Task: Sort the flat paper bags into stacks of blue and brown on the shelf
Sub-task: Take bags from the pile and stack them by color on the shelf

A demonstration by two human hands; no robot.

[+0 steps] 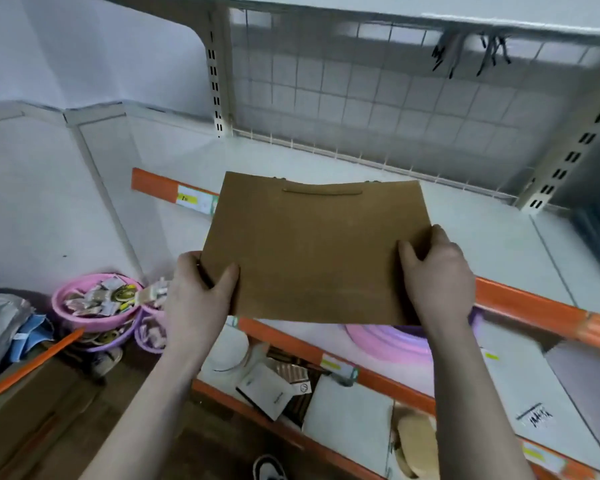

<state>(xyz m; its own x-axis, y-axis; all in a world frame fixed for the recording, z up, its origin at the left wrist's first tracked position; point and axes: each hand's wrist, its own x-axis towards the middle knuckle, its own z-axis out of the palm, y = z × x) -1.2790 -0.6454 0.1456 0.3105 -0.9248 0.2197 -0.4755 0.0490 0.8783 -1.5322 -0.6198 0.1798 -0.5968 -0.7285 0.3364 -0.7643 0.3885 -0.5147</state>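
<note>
A flat brown paper bag (314,249) is held level in both hands above the front edge of the white shelf (482,237), its handle end pointing away from the person toward the wire-grid back panel (378,109) and its folded bottom edge nearest the body. The left hand (196,292) grips the near left corner, thumb curled over the top face and fingers hidden beneath. The right hand (437,275) grips the near right corner in the same manner, thumb on top, fingers wrapped round the side edge. Both hands are closed on the bag; neither is free. The bag's long axis runs left to right, roughly parallel to the orange price strip (534,306) along the shelf front. The far half of the bag overhangs the shelf surface; the near half and both hands lie over the strip and the lower tier. Whether the far edge touches the shelf cannot be determined. The shelf lies straight ahead of the hands, so placement appears to call for a forward push and lowering, with both hands equally near. No blue or brown stack is visible on the shelf in view, which suggests sorting is at an early stage. A pink basin (94,306) of small packets stands at lower left, apart from the bag.
</note>
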